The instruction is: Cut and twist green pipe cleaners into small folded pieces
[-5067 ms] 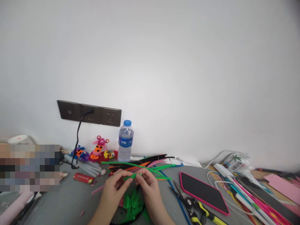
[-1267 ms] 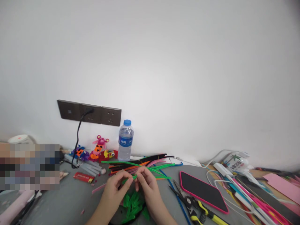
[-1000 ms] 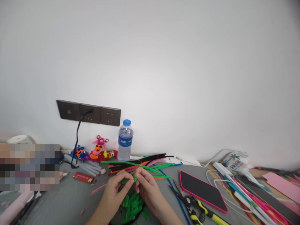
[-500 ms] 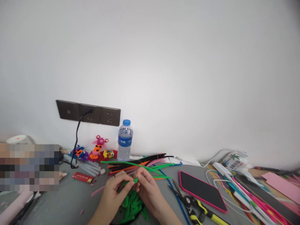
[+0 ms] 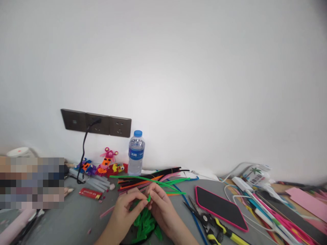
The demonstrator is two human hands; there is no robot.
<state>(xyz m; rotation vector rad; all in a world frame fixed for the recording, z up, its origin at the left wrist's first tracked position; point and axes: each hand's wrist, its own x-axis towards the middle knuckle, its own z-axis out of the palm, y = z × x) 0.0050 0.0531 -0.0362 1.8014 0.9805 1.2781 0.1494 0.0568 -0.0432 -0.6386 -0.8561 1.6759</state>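
The left hand (image 5: 129,204) and right hand (image 5: 161,205), which I am watching remotely, are pinching a small green piece (image 5: 149,198) at the far side of the green pile (image 5: 145,224), presumably steadying something so slight; pliers (image 5: 205,218) are lying right of the pile, seemingly for easy reach.

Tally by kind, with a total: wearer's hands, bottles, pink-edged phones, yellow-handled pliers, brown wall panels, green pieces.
Left hand and right hand: 2
Bottle: 1
Pink-edged phone: 1
Yellow-handled pliers: 1
Brown wall panels: 3
Green pieces: too bunched to count
Total counted: 8
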